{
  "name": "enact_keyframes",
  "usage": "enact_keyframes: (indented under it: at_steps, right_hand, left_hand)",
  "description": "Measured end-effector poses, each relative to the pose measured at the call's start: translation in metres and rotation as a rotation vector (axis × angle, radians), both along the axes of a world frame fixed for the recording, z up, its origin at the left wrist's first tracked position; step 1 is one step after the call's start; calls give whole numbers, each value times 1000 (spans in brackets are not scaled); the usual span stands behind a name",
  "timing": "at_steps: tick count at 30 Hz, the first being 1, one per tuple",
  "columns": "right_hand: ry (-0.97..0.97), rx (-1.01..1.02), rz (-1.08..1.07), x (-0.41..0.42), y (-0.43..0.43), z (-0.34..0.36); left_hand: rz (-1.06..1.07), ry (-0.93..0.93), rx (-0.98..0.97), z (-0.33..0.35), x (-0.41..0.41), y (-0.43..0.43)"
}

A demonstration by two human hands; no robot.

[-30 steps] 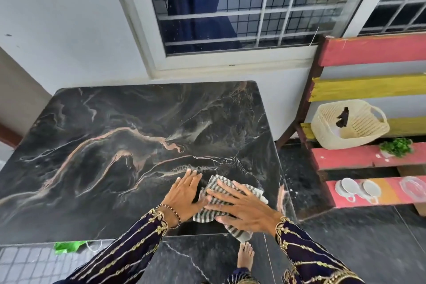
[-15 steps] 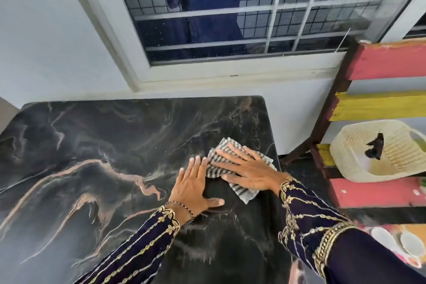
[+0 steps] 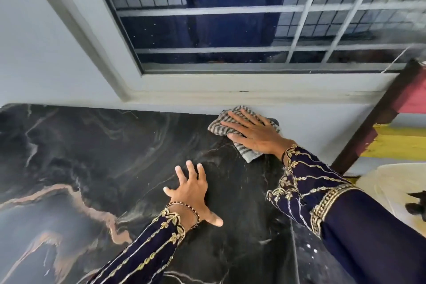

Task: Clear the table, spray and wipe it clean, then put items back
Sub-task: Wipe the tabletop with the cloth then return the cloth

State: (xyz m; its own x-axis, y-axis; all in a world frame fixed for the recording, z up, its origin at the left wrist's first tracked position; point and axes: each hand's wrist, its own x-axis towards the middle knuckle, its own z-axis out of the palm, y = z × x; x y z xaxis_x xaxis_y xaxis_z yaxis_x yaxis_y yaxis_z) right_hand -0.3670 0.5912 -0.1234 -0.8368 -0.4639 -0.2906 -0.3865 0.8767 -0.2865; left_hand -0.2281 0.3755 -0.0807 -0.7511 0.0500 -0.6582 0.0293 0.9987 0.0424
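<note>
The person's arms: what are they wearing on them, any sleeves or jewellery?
Both arms are in long navy sleeves stitched with gold leafy vines: the left sleeve and the right sleeve, which also has a broad gold trim band. A thin beaded bracelet circles the wrist of the left hand; a thin dark band circles that of the right hand.

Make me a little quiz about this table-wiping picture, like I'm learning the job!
1. True or false: the right hand presses the striped cloth flat with straight fingers.
2. Where on the table is the cloth? A) near edge B) far right corner, by the wall C) the middle
3. Fill in: the left hand holds ____.
Key: 1 true; 2 B; 3 nothing.
</note>
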Motion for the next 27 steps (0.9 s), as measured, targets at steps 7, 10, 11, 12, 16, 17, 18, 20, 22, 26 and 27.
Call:
enact_keyframes:
  at_steps: [7, 10, 11, 12, 16, 17, 18, 20, 22, 26, 27]
  right_hand:
    - [60, -19, 38, -2, 15, -6]
    - [76, -7, -1, 3, 24, -8]
    - [79, 1, -24, 7, 26, -8]
    - [78, 9, -51, 13, 24, -8]
    - [50, 36, -156, 41, 14, -6]
    - [53, 40, -160, 55, 10, -5]
    - [57, 41, -161, 68, 8, -6]
    - [73, 53, -154, 102, 4, -5]
    - [77, 60, -154, 136, -2, -4]
    - [73, 57, -156, 202, -13, -3]
    - [73, 65, -163, 223, -14, -3]
  left_hand:
    - [-8, -11, 15, 4, 2, 1]
    - [-8, -4, 23, 4, 2, 0]
    - [-6, 1, 27, 3, 2, 0]
    - [-6, 8, 26, 3, 3, -1]
    - [5, 35, 40, 3, 6, 0]
    - [6, 59, 57, 4, 10, -3]
    - [8, 93, 80, 4, 13, -5]
    - [-41, 224, 74, 6, 30, -11]
    - [-162, 387, 7, 5, 58, -15]
    - [-305, 452, 43, -3, 133, -14]
    - [-319, 434, 67, -1, 154, -14]
